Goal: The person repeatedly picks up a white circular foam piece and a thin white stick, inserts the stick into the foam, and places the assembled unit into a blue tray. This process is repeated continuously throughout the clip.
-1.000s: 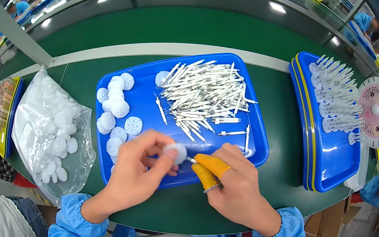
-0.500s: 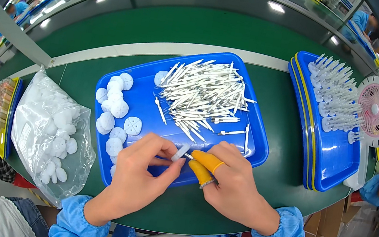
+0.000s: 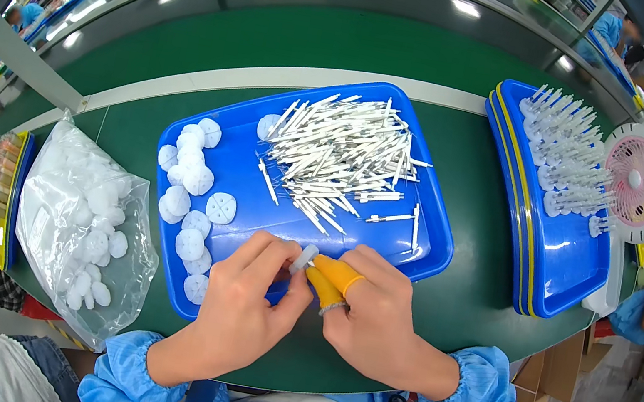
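Observation:
Between its thumb and fingers, my left hand (image 3: 252,295) pinches a small round translucent white plastic disc (image 3: 304,259), held edge-on above the near edge of a blue tray (image 3: 324,241). My right hand (image 3: 380,315) wears yellow finger cots (image 3: 333,279) on thumb and forefinger. Those two fingers are pressed together against the disc, closed on a thin metal-tipped part that they mostly hide. In the tray lies a heap of thin white sticks with wire ends (image 3: 338,153). Several pale round discs (image 3: 221,208) lie along the tray's left side.
A clear bag of white discs (image 3: 87,223) lies left of the tray. At the right, stacked blue and yellow trays (image 3: 567,278) hold discs with upright sticks (image 3: 569,156), beside a pink and white fan (image 3: 635,179). Other people sit at benches beyond.
My right fingers have come closer to the disc, covering the metal tip seen before. The view has shifted slightly; the tray and heap look the same.

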### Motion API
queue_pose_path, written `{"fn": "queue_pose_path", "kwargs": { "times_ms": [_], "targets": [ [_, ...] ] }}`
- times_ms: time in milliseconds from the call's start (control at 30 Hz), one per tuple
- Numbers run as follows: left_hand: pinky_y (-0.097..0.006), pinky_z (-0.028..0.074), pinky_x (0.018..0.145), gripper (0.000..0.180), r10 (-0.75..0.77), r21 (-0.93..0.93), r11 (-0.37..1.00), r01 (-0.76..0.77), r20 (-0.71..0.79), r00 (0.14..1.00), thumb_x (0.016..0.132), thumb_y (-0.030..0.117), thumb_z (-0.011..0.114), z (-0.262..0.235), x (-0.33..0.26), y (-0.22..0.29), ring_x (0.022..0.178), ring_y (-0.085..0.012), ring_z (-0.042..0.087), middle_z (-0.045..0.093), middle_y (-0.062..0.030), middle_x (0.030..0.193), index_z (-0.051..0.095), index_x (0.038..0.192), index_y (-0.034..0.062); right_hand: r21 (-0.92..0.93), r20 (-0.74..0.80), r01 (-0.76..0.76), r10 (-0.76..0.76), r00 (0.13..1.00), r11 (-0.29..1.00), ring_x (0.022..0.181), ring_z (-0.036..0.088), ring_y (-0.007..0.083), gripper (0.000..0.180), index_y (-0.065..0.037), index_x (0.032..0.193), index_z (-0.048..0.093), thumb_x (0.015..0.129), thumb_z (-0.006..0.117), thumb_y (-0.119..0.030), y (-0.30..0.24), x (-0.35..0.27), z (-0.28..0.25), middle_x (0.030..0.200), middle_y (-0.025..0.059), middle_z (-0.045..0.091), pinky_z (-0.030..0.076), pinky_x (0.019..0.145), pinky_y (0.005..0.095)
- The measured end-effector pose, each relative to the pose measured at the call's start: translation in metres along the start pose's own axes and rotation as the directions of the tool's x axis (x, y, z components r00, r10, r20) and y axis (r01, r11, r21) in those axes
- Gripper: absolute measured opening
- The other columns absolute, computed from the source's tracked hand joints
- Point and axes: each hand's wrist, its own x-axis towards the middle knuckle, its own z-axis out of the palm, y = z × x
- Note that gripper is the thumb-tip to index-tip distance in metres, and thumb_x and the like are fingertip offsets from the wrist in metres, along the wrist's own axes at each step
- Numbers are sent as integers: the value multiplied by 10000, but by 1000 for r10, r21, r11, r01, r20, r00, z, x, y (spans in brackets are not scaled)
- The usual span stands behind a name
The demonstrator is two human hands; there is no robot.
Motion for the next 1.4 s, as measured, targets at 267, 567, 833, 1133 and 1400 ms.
{"fn": "queue_pose_path", "kwargs": {
  "times_ms": [267, 567, 833, 1133, 1400],
  "targets": [
    [-356, 662, 741, 133, -142, -110, 985, 134, -65, 988, 934, -46, 733, -8, 11, -5, 851, -271, 752, 673, -130, 1038, 710, 1065, -42, -477, -34, 10, -30, 999, 879, 954, 594, 343, 236, 55, 950, 753, 716, 741, 83, 39, 21, -45, 982, 144, 624, 480, 810, 435],
    [-339, 671, 771, 148, -259, -259, 928, 268, 69, 963, 941, -32, 734, -9, 8, -5, 906, -222, 739, 681, -119, 987, 728, 1089, -29, -103, 198, 13, 8, 980, 995, 950, 587, 341, 346, 46, 1073, 727, 730, 731, 89, 9, 14, -46, 1077, 161, 644, 465, 815, 440],
    [-330, 659, 734, 180, -130, -170, 976, 135, 43, 991, 916, -49, 735, -8, 9, -2, 885, -218, 725, 670, -124, 977, 726, 1093, -17, 22, 279, 77, -80, 957, 997, 925, 579, 337, 448, 70, 1133, 739, 687, 711, 91, 13, 9, -36, 978, 142, 591, 476, 820, 442],
    [-338, 668, 747, 154, -203, -146, 968, 205, 27, 979, 899, -34, 775, -6, 8, 1, 852, -227, 755, 690, -130, 957, 702, 1035, -30, -100, 220, 109, -85, 972, 989, 863, 581, 336, 429, 70, 1102, 747, 676, 719, 111, 16, 14, -31, 917, 136, 610, 464, 760, 446],
    [-344, 665, 746, 168, -64, -85, 994, 64, -6, 998, 872, -49, 764, -5, 6, 1, 794, -262, 745, 675, -142, 927, 683, 1018, -34, -13, 141, 78, -75, 987, 997, 894, 593, 357, 404, 92, 1042, 718, 638, 720, 93, 5, 5, -18, 949, 163, 613, 485, 779, 470]
  ]
}}
